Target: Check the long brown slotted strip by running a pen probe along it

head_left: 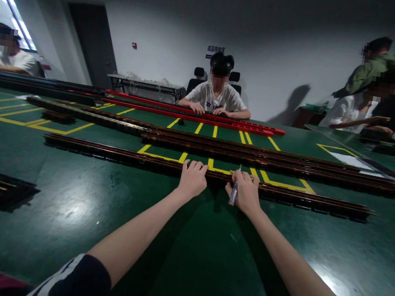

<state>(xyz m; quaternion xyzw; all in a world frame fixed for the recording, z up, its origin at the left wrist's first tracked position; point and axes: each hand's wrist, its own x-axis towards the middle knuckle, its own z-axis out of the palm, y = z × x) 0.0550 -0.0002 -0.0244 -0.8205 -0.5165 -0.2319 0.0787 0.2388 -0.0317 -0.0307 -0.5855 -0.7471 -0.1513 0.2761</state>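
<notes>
Strips [124,156], too dark to count, lie under left fingers [198,166], grip unclear, and right fingers [249,178] gripping one tool [233,193], on one green surface [123,226], pale wall [160,51] beyond.

- The one view looks from the wearer's head, forward and down across the green table [200,269]
- Left hand [193,181] and right hand [246,192] show just below centre, beyond the nearer arms [140,237]
- The wall [160,51] stands farthest off
</notes>
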